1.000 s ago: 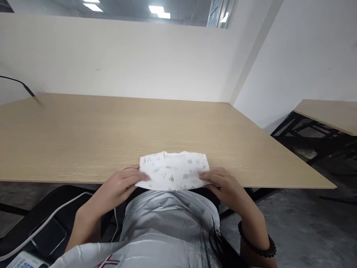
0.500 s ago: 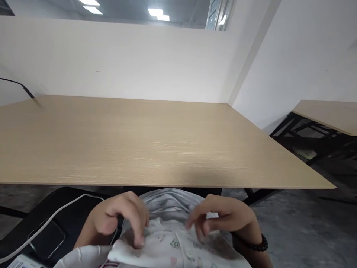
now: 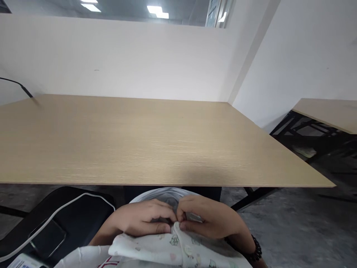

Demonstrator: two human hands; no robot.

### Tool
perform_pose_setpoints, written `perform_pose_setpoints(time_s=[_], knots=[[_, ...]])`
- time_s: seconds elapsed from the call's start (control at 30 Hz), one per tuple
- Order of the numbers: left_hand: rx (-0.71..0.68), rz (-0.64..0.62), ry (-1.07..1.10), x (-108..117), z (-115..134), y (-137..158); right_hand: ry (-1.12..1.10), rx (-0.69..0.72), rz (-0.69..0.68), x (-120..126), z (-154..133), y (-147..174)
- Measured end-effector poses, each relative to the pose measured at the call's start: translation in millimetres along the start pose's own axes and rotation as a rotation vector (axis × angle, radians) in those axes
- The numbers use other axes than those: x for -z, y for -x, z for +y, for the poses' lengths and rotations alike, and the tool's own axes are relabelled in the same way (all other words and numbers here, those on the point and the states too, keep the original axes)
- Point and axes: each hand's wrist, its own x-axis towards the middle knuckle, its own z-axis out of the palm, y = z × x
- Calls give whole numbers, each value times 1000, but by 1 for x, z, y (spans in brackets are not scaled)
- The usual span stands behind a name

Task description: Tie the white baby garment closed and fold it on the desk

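A white printed button-front garment lies across my lap, at the bottom of the view. At its upper edge, by the button strip, my left hand is closed with thumb and fingers on the cloth. My right hand pinches the same edge just beside it, fingertips nearly touching the left ones. Behind the hands shows grey cloth over my lap. A dark bead bracelet circles my right wrist. What lies between the fingertips is partly hidden.
A light wood table stretches ahead, its front edge just beyond my hands. To the left is a black chair seat with a white cable across it. A black thin rod or cable stands at the back left. Another table stands at right.
Both hands have come inward from either side and met at the garment's upper edge. Their fingers, loosely curled and apart before, are now closed on the cloth.
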Motion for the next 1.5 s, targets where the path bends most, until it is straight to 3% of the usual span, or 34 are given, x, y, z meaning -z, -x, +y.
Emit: perform_pose_setpoints(time_s=[0.13, 0.2, 0.33, 0.5, 0.6, 0.67, 0.73, 0.83, 1.0, 1.23, 1.33, 1.5], knots=[[109, 154, 262, -8, -10, -2, 87, -277, 268, 1, -15, 3], [136, 242, 402, -13, -19, -7, 102, -325, 335, -1, -18, 2], [149, 343, 451, -17, -29, -15, 57, -224, 370, -7, -17, 1], [102, 239, 333, -9, -20, -12, -139, -108, 518, -6, -8, 9], [126, 238, 261, -5, -22, -8, -137, -137, 356, 0, -7, 13], [140, 284, 188, -4, -26, -8, -70, -173, 197, 5, -8, 14], [131, 329, 113, -3, -28, -9, -5, -216, 125, 7, -11, 12], [104, 291, 145, -4, -26, -10, 123, -275, 213, 5, -15, 9], [131, 255, 602, -16, -27, -15, 321, -318, 396, -4, -17, -1], [176, 320, 973, -25, -32, -15, 190, -305, 534, -9, -10, -10], [187, 293, 1019, -26, -32, -14, 79, -235, 509, -9, -12, -6], [209, 386, 995, -27, -40, -19, 45, -169, 377, -8, -19, 1]])
